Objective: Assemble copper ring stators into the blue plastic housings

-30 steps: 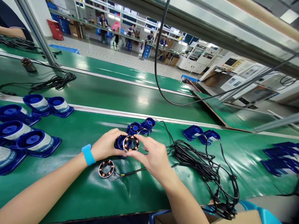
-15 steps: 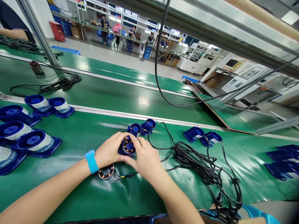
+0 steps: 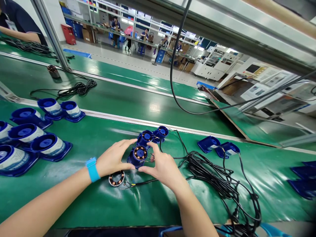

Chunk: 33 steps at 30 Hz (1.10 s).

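Observation:
A blue fan housing (image 3: 138, 157) with a copper-wound stator seated in its top stands on the green belt (image 3: 81, 197). My left hand (image 3: 114, 160), with a blue wristband, curls round the housing's left side, thumb at its base. My right hand (image 3: 163, 167) curls round its right side, thumb at the base and index finger arched above thin coloured wires. A loose stator ring (image 3: 116, 178) lies on the belt just below my left hand. Two more blue housings (image 3: 153, 135) holding stators stand right behind the held one.
Several blue housings with white labels (image 3: 46, 145) stand at the left. A tangled black cable bundle (image 3: 217, 179) lies to the right, running to two blue housings (image 3: 218, 146). More blue parts (image 3: 303, 181) sit at the far right. A black cable (image 3: 172, 82) hangs overhead. Another person (image 3: 14, 23) works at upper left.
The stator ring that both hands held above the housing now sits inside it. My fingers have spread from on top of it to around its sides.

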{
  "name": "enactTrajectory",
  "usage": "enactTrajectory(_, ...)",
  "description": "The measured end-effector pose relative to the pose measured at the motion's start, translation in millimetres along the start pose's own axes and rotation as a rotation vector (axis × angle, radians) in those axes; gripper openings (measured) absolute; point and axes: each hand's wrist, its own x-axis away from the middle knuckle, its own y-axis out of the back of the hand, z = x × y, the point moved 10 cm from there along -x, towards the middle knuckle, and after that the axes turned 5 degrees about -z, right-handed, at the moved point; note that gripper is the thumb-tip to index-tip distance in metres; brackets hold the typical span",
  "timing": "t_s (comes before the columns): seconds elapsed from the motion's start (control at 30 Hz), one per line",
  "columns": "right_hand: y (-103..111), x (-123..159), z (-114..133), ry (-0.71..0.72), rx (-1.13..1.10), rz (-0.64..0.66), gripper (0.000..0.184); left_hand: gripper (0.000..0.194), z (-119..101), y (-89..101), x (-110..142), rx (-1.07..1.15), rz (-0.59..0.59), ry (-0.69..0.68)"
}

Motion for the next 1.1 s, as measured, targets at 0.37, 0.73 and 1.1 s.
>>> enactTrajectory(0.37,40,9,34,0.257,-0.31,-0.216,0.043,0.063,-27,20.5,-30,0.009,-0.03,0.002)
enactTrajectory(0.73,-9,-10,29,0.267,0.023,-0.162,0.053,0.062,-3,-8.4,-25,-0.017,0.156,0.041)
enactTrajectory(1.1,6,5,27,0.449,0.07,-0.581,0.04,0.078,-1,149.1,64,-0.837,-0.318,0.081)
